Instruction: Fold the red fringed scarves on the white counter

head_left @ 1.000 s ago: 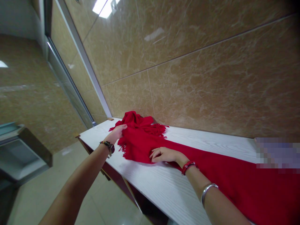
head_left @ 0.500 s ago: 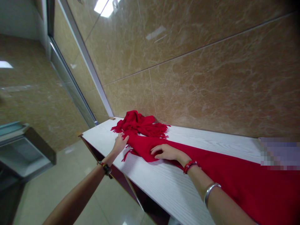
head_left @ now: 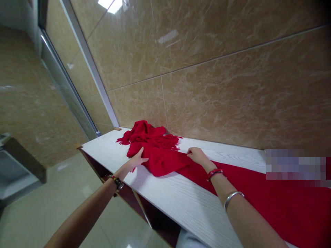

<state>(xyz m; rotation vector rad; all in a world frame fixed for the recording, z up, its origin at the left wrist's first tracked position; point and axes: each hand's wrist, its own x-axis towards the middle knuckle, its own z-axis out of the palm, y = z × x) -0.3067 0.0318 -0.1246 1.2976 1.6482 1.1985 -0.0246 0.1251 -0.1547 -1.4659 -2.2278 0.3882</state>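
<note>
A long red scarf (head_left: 245, 186) lies stretched along the white tabletop, running out of view at lower right. Its far-left end is bunched and partly lifted. My left hand (head_left: 136, 161) rests on that end near the front edge, thumb and forefinger spread; its other fingers are partly hidden. At the scarf's back edge, my right hand (head_left: 198, 156) pinches the cloth between thumb and fingers. Beyond my left hand, a crumpled heap of red fringed cloth (head_left: 147, 132) sits against the wall side; whether it is a separate scarf I cannot tell.
The white wood-grain tabletop (head_left: 191, 203) has open shelving below its front edge. A tan marbled tile wall (head_left: 207, 103) rises behind it. A blurred-out patch (head_left: 292, 167) covers something at the back right. On the left, a grey-framed box-like unit (head_left: 23, 168) stands over the tiled floor.
My right hand has moved from the scarf's front edge to its back edge and closed on it. My left hand has shifted onto the folded end, which now lies more bunched. The view has turned slightly.
</note>
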